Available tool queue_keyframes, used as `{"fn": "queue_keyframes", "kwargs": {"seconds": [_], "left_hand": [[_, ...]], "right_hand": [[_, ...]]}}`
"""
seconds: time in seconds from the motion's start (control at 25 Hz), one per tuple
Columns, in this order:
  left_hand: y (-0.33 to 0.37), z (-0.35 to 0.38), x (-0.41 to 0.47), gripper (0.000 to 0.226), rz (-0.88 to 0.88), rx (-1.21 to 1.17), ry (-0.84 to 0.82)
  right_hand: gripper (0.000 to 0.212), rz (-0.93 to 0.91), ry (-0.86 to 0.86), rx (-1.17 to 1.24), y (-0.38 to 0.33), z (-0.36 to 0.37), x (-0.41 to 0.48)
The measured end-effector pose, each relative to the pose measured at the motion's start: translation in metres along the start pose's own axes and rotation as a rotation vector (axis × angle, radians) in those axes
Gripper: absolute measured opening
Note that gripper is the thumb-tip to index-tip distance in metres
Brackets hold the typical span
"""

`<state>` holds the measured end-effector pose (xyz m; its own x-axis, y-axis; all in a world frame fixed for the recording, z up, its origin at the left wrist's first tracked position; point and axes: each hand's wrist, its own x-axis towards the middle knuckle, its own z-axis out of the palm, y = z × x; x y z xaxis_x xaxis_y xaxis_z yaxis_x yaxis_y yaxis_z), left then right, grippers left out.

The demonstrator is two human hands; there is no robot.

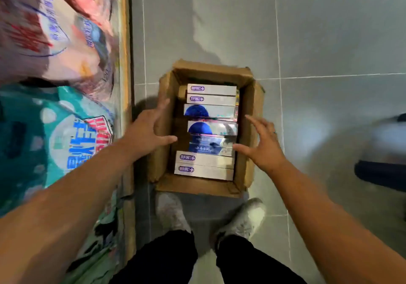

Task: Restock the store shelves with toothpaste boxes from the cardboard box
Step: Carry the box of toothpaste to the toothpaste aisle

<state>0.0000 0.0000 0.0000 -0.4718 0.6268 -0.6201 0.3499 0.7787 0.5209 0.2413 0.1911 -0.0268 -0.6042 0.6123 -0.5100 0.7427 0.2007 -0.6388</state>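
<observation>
Below you, an open carton (206, 187) sits on the tiled floor (329, 41), toothpaste boxes (211, 116) lying flat in a row inside. Your left hand (146, 129) hovers over its left wall, fingers spread, holding nothing. Your right hand (264, 144) mirrors it over the right wall, fingers spread too. Between both hands lie the boxes; your shoes (241, 220) stand just behind.

Grey tiled floor (318, 30), blurred colourful packages (55, 118) at left, dark object (382, 173) right
</observation>
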Motion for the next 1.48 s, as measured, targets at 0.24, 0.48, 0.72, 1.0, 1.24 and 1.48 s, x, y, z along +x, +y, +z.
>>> {"fn": "queue_keyframes", "kwargs": {"seconds": [0.24, 0.48, 0.72, 1.0, 1.24, 1.48], "left_hand": [[-0.056, 0.058, 0.079, 0.103, -0.154, 0.173, -0.017], [-0.084, 0.075, 0.109, 0.100, -0.020, 0.010, -0.052], [-0.076, 0.061, 0.100, 0.101, -0.039, -0.077, -0.058], [-0.027, 0.026, 0.060, 0.102, 0.031, -0.108, -0.088], [0.086, -0.044, -0.003, 0.096, 0.122, -0.136, -0.173], [0.225, -0.116, -0.103, 0.096, 0.304, -0.099, -0.222]], "right_hand": [[0.093, 0.119, -0.041, -0.054, 0.071, 0.046, 0.060], [0.094, 0.038, -0.113, -0.033, 0.091, 0.057, 0.089], [0.088, 0.080, -0.115, -0.107, 0.095, 0.045, 0.088], [0.090, 0.121, -0.098, -0.025, 0.063, -0.011, 0.035], [0.083, 0.156, -0.015, 0.023, 0.005, -0.119, -0.045], [0.087, 0.161, 0.080, 0.192, -0.064, -0.257, -0.173]]}}
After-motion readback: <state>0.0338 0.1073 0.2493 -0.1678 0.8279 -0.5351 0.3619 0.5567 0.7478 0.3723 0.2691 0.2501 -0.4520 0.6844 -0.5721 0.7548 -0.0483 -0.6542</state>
